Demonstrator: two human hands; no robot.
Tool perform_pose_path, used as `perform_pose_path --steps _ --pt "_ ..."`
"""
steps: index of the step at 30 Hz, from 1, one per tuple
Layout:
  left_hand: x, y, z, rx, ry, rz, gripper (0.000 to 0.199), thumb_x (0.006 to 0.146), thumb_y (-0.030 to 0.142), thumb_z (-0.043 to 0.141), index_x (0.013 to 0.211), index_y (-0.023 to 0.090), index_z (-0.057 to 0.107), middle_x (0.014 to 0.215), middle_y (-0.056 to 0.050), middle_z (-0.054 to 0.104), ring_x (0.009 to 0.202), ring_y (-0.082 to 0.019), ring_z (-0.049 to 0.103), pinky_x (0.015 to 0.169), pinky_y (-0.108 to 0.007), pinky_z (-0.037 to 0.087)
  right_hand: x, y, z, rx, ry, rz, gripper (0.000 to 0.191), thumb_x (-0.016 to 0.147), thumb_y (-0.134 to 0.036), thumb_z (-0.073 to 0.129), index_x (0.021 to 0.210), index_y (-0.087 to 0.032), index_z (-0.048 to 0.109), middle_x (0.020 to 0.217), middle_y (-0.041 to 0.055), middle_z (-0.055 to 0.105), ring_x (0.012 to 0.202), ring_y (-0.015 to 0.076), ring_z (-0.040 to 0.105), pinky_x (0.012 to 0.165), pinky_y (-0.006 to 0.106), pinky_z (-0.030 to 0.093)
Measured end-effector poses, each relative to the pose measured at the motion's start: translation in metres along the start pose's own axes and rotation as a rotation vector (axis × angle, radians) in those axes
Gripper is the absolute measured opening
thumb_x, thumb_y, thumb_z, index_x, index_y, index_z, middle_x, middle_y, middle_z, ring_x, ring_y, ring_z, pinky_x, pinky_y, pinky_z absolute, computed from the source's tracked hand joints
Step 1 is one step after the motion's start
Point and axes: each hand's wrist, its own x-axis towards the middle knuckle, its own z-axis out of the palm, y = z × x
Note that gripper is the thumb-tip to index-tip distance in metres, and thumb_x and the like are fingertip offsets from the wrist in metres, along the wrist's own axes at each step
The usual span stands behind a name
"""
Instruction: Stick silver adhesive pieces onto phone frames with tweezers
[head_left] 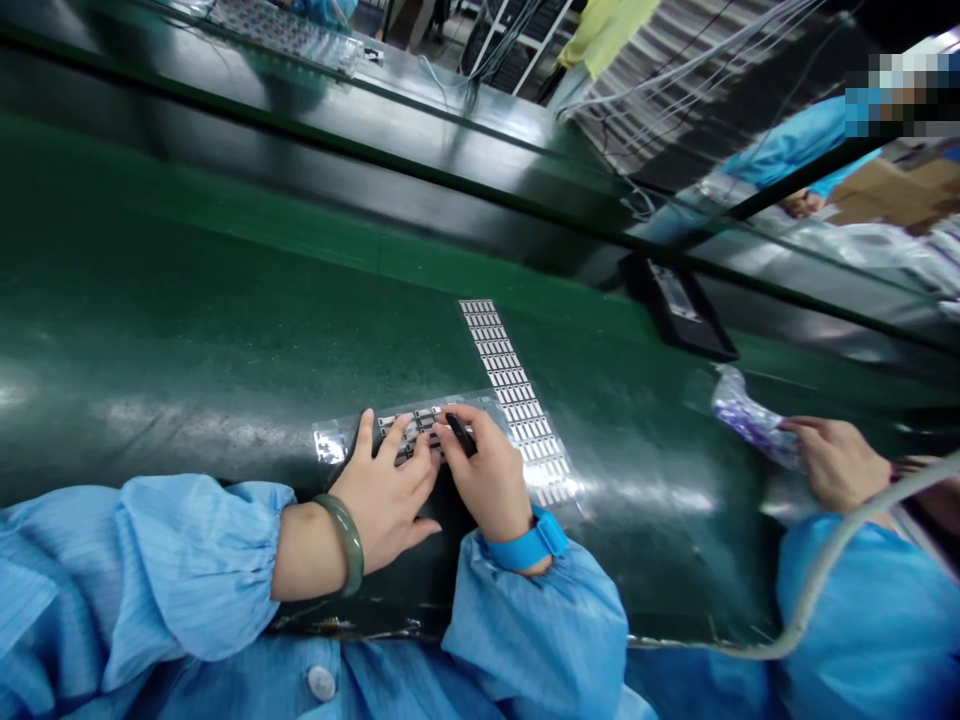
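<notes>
My left hand (384,500) lies with spread fingers on a clear sheet (330,445) that carries rows of small silvery pieces with dark edges. Its fingertips press near those pieces, and part of the sheet is hidden beneath it. In my right hand (491,480) a slim black pen-like tool (460,434) is pinched; its tip is hidden at the sheet, close to my left fingertips. A long strip (510,375) with rows of similar small pieces lies slantwise on the green surface, just beyond and right of my right hand.
The green work surface (225,330) runs across, bordered at the back by a metal rail. A black tray (679,305) stands at the back right. At right, a co-worker's hand (844,465) holds a clear and purple plastic bag (750,415). A grey cable (817,590) curves in front.
</notes>
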Motion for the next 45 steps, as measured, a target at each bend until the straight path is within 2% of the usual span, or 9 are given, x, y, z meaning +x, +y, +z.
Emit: perform_pose_path --steps 6,12,19,27,33,41,45 --pt "0.001 0.000 -0.001 0.009 -0.007 0.001 0.061 0.089 0.053 0.039 0.133 0.011 0.045 0.137 -0.014 0.045 0.131 -0.043 0.029 0.101 -0.070 0.023 0.001 0.001 0.004 -0.045 -0.027 -0.024 0.018 0.088 -0.030 0.045 0.098 -0.021 0.057 0.095 0.0075 0.066 0.087 0.0229 0.064 0.070 0.035 0.052" --pt "0.002 0.000 -0.002 0.005 -0.008 0.005 0.061 0.089 0.053 0.039 0.133 0.011 0.044 0.137 -0.014 0.045 0.131 -0.042 0.029 0.101 -0.070 0.022 0.002 0.001 0.002 -0.024 -0.074 -0.046 0.015 0.089 -0.027 0.045 0.095 -0.021 0.057 0.091 0.0067 0.064 0.086 0.0215 0.062 0.073 0.034 0.051" --pt "0.001 0.001 -0.001 -0.001 -0.006 -0.001 0.062 0.090 0.053 0.038 0.135 0.011 0.042 0.137 -0.013 0.045 0.131 -0.042 0.028 0.101 -0.071 0.022 -0.006 0.003 -0.001 -0.003 0.060 -0.095 0.016 0.089 -0.024 0.047 0.103 -0.020 0.054 0.094 0.0064 0.063 0.089 0.0198 0.061 0.073 0.031 0.051" --pt "0.001 0.000 0.000 0.017 -0.002 0.006 0.060 0.091 0.052 0.036 0.133 0.010 0.044 0.137 -0.013 0.046 0.131 -0.043 0.028 0.101 -0.071 0.023 -0.007 0.005 0.003 -0.034 -0.013 -0.071 0.015 0.090 -0.028 0.047 0.101 -0.021 0.055 0.094 0.0062 0.065 0.088 0.0217 0.063 0.071 0.034 0.051" --pt "0.001 0.001 0.000 0.019 0.001 0.005 0.060 0.090 0.053 0.037 0.133 0.011 0.045 0.136 -0.012 0.046 0.131 -0.042 0.028 0.101 -0.070 0.022 -0.005 0.004 0.003 -0.037 -0.020 -0.068 0.014 0.090 -0.027 0.048 0.099 -0.021 0.056 0.091 0.0061 0.065 0.084 0.0213 0.064 0.068 0.033 0.051" --pt "0.000 0.001 0.002 0.014 0.009 0.000 0.062 0.089 0.054 0.037 0.135 0.012 0.041 0.138 -0.012 0.045 0.131 -0.042 0.028 0.101 -0.070 0.021 -0.016 0.003 -0.008 0.005 0.105 -0.077 0.017 0.088 -0.024 0.052 0.104 -0.022 0.055 0.091 0.0036 0.064 0.079 0.0177 0.062 0.068 0.029 0.051" --pt "0.000 0.001 0.002 0.017 0.008 0.000 0.061 0.090 0.053 0.037 0.134 0.011 0.044 0.137 -0.012 0.045 0.131 -0.042 0.028 0.101 -0.070 0.022 -0.017 0.005 -0.005 -0.006 0.005 -0.075 0.015 0.089 -0.027 0.049 0.102 -0.022 0.055 0.093 0.0049 0.065 0.085 0.0200 0.063 0.071 0.032 0.051"
